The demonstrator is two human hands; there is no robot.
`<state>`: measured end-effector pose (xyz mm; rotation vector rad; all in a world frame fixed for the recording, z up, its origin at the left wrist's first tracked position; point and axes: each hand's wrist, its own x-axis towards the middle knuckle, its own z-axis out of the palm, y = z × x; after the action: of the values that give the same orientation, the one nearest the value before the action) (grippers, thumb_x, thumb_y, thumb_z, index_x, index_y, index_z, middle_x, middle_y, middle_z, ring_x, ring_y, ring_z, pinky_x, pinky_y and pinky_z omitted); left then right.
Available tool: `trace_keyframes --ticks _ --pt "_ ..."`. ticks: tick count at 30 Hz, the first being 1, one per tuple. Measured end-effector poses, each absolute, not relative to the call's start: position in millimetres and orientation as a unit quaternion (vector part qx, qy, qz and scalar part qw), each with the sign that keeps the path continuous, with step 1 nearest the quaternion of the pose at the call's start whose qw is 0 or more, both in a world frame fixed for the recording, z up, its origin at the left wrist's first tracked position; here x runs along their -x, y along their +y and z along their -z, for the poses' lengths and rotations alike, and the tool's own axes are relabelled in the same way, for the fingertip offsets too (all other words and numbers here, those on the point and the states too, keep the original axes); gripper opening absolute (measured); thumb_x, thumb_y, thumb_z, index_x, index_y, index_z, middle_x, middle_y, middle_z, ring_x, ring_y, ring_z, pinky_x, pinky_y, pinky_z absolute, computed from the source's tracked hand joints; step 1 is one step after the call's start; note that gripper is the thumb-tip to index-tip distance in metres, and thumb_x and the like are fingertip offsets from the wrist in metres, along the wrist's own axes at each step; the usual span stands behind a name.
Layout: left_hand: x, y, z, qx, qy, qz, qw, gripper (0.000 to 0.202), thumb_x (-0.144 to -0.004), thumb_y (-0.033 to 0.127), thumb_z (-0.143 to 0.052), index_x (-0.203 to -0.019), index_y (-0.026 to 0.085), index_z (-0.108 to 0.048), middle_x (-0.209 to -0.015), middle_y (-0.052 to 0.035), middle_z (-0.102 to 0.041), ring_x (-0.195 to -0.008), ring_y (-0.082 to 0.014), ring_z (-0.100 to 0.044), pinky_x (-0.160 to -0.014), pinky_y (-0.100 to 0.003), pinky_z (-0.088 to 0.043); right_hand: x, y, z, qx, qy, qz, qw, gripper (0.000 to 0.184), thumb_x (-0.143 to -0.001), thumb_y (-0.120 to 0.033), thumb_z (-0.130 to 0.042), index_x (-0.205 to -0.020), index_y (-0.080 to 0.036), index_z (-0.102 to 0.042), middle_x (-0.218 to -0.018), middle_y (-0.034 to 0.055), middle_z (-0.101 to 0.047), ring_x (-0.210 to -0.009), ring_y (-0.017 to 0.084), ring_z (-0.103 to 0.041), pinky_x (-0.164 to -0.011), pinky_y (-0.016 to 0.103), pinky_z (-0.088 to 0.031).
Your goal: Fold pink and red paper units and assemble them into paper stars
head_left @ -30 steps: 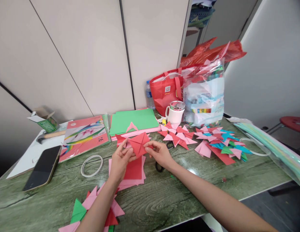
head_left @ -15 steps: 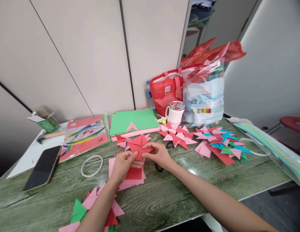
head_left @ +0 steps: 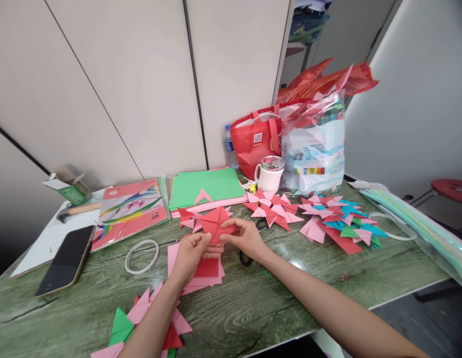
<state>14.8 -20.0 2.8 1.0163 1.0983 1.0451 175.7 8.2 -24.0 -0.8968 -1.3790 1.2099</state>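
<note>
Between both hands is a creased piece of red origami paper point(head_left: 215, 221), raised above the table. My left hand point(head_left: 193, 251) pinches its lower left edge, thumb on top and fingers underneath. At the right edge, my right hand point(head_left: 246, 237) grips it between thumb and fingers. Below lies a stack of pink and red paper squares point(head_left: 195, 282), partly covered by my left hand. Black-handled scissors point(head_left: 245, 258) sit under my right wrist, mostly hidden. Folded pink, red and green pieces point(head_left: 141, 311) lie around my left forearm.
Behind the hands are green sheets point(head_left: 206, 186). Folded paper piles point(head_left: 273, 206) and a white mug point(head_left: 270, 176) stand right of them. A phone point(head_left: 67, 261), a white ring point(head_left: 141, 256) and a hammer point(head_left: 78, 210) lie left. Bags point(head_left: 313, 144) stand at the back.
The red paper's left and right corners have bent slightly and its outline has changed a little. Both hands keep their hold in nearly the same place.
</note>
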Motion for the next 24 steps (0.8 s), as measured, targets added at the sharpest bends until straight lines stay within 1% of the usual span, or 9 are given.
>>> trace_keyframes --ticks 4,10,13,16,20,22,24 --pt "-14.4 -20.7 -5.3 -0.426 0.480 -0.449 0.621 0.034 -0.064 0.045 -0.070 -0.061 0.015 -0.055 -0.058 -0.0051 -0.070 -0.052 -0.0216 -0.068 -0.053 -0.032 -0.055 -176.8 9.4 24.7 0.382 -0.572 -0.505 0.522 0.031 -0.060 -0.032 -0.075 -0.084 -0.016 -0.064 -0.081 0.0040 -0.066 -0.063 0.014 -0.060 -0.061 0.029 -0.052" --pt "-14.2 -21.6 -6.8 -0.455 0.459 -0.431 0.629 0.032 -0.066 0.042 -0.070 -0.071 0.012 -0.060 -0.071 -0.0103 -0.073 -0.065 -0.0251 -0.070 -0.064 -0.037 -0.057 -176.7 8.5 22.2 0.383 -0.570 -0.505 0.522 0.031 -0.059 -0.032 -0.075 -0.083 -0.016 -0.064 -0.079 0.0037 -0.066 -0.061 0.014 -0.060 -0.059 0.028 -0.052" --pt "-14.5 -21.5 -6.7 -0.454 0.458 -0.431 0.631 0.030 -0.062 0.036 -0.074 -0.070 0.013 -0.056 -0.072 -0.0112 -0.073 -0.068 -0.0256 -0.070 -0.067 -0.038 -0.057 -176.6 8.0 21.1 0.386 -0.569 -0.505 0.522 0.031 -0.059 -0.032 -0.075 -0.083 -0.017 -0.064 -0.079 0.0034 -0.066 -0.060 0.014 -0.060 -0.058 0.027 -0.051" --pt "-14.8 -22.3 -7.0 -0.456 0.460 -0.436 0.625 0.032 -0.060 0.032 -0.076 -0.066 0.015 -0.050 -0.069 -0.0097 -0.073 -0.067 -0.0256 -0.070 -0.067 -0.038 -0.057 -176.3 7.3 20.7 0.388 -0.571 -0.504 0.519 0.030 -0.059 -0.031 -0.075 -0.083 -0.017 -0.064 -0.078 0.0031 -0.067 -0.060 0.014 -0.060 -0.058 0.027 -0.051" --pt "-15.8 -24.4 -7.9 -0.466 0.471 -0.434 0.611 0.032 -0.061 0.034 -0.075 -0.067 0.016 -0.049 -0.067 -0.0082 -0.073 -0.066 -0.0256 -0.070 -0.066 -0.038 -0.056 -175.4 6.7 21.2 0.387 -0.571 -0.505 0.519 0.030 -0.059 -0.033 -0.075 -0.082 -0.017 -0.064 -0.077 0.0025 -0.066 -0.061 0.014 -0.060 -0.058 0.027 -0.051" --pt "-16.8 -24.5 -7.6 -0.463 0.474 -0.437 0.609 0.033 -0.062 0.035 -0.074 -0.070 0.017 -0.048 -0.065 -0.0067 -0.072 -0.066 -0.0253 -0.070 -0.066 -0.039 -0.056 -175.3 7.0 21.5 0.387 -0.570 -0.505 0.519 0.030 -0.059 -0.033 -0.075 -0.082 -0.017 -0.064 -0.075 0.0022 -0.066 -0.060 0.014 -0.060 -0.058 0.027 -0.051" --pt "-17.5 -23.5 -6.8 -0.459 0.465 -0.459 0.602 0.035 -0.062 0.033 -0.074 -0.077 0.018 -0.046 -0.064 -0.0030 -0.071 -0.066 -0.0240 -0.070 -0.066 -0.038 -0.056 -175.4 7.4 21.8 0.389 -0.569 -0.503 0.521 0.030 -0.060 -0.033 -0.074 -0.082 -0.017 -0.064 -0.072 0.0015 -0.065 -0.059 0.014 -0.059 -0.057 0.027 -0.051"
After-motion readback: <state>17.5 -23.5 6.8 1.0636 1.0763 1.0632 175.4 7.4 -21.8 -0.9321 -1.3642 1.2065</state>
